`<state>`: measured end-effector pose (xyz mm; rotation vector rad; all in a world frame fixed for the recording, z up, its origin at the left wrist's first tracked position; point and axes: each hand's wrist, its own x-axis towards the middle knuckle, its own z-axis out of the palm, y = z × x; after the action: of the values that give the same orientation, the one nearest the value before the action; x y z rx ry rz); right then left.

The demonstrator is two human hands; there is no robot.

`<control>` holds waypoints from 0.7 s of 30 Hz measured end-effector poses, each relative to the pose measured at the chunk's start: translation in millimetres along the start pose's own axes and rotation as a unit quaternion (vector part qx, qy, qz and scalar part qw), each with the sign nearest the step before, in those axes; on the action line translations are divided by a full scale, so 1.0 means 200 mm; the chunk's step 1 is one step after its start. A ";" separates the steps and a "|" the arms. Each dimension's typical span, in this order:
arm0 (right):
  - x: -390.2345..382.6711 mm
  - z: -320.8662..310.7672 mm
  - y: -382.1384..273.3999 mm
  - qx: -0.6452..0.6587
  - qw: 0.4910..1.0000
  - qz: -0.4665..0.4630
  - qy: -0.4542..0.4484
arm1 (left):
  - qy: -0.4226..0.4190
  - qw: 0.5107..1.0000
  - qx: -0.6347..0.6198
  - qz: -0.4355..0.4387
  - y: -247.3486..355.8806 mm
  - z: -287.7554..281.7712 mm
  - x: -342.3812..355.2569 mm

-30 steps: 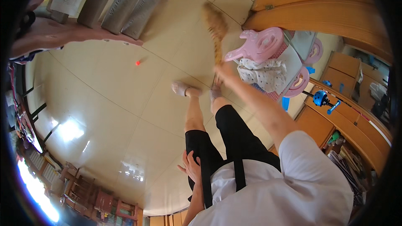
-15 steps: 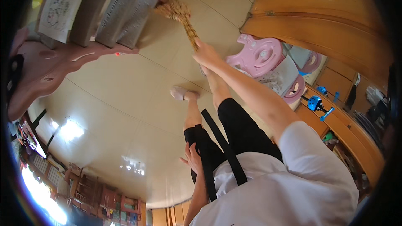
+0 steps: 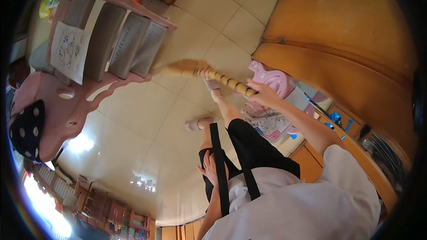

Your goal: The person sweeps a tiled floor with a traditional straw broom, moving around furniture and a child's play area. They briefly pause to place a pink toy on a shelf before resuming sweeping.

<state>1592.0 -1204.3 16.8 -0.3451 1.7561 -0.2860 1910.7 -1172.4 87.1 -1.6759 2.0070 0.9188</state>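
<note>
My right hand (image 3: 262,95) is wrapped round the handle of a short straw broom (image 3: 227,81). The broom lies nearly level across the view. Its bristles, blurred by motion, point left over the tiled floor, close to the foot of a pink and grey step unit (image 3: 121,44). One of my feet, in a striped slipper (image 3: 212,83), is partly behind the broom. My left hand (image 3: 208,168) rests on my left thigh with its fingers spread, holding nothing. A black strap (image 3: 219,169) hangs in front of that hand and partly covers it.
To the right of my legs stands a pink plastic children's piece (image 3: 270,79) with spotted cloth (image 3: 262,118) beside it. Wooden cabinet panels (image 3: 329,22) fill the far right. A black polka-dot cloth (image 3: 27,130) hangs on the step unit. Wooden chairs (image 3: 89,202) stand at lower left.
My right hand has come back to the right and nearer with the broom, which has swung from steep to nearly level. My left hand stays on my thigh. The view has shifted slightly.
</note>
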 end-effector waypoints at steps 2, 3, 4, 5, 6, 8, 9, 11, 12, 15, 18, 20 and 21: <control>0.02 -0.18 0.07 0.086 0.992 0.037 0.081 | -0.014 1.000 0.001 -0.007 0.01 0.04 -0.01; 0.07 -0.26 0.10 0.123 0.987 0.024 0.104 | -0.009 1.000 -0.014 -0.024 0.01 0.07 -0.02; 0.15 -0.34 0.11 0.158 0.979 0.009 0.125 | -0.003 0.999 -0.029 -0.043 0.00 0.11 -0.02; 0.24 -0.41 0.11 0.193 0.971 -0.003 0.143 | -0.003 0.999 -0.036 -0.031 0.02 0.09 -0.01; 0.33 -0.48 0.09 0.199 0.965 0.008 0.168 | -0.008 0.998 -0.040 -0.040 0.03 0.10 -0.01; 0.61 -0.60 -0.02 0.211 0.954 0.028 0.212 | -0.015 0.997 -0.046 -0.064 0.01 0.12 -0.02; 0.76 -0.68 -0.07 0.217 0.948 0.037 0.232 | -0.033 0.996 -0.036 -0.078 -0.01 0.12 -0.02; 1.09 -0.83 -0.21 0.337 0.918 0.060 0.200 | -0.043 0.994 -0.032 -0.098 -0.04 0.13 -0.06; 1.19 -0.85 -0.28 0.402 0.881 0.068 0.238 | -0.055 0.993 -0.030 -0.098 -0.07 0.14 -0.05; 1.32 -0.58 -0.60 0.320 0.930 -0.017 0.178 | -0.062 0.987 -0.033 -0.142 -0.09 0.17 -0.12; 1.34 -0.33 -0.75 0.134 0.981 -0.008 0.140 | -0.050 0.989 -0.025 -0.140 -0.13 0.23 -0.14; 1.25 -0.13 -0.84 0.070 0.988 -0.024 0.132 | -0.042 0.985 -0.041 -0.163 -0.12 0.26 -0.15; 1.21 -0.05 -0.83 0.078 0.990 -0.029 0.116 | -0.031 0.986 -0.053 -0.158 -0.11 0.27 -0.16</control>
<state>1547.6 -1450.6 -137.7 -0.2576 1.9394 -0.5185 1931.7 -1114.7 63.1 -1.9265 1.6153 0.9616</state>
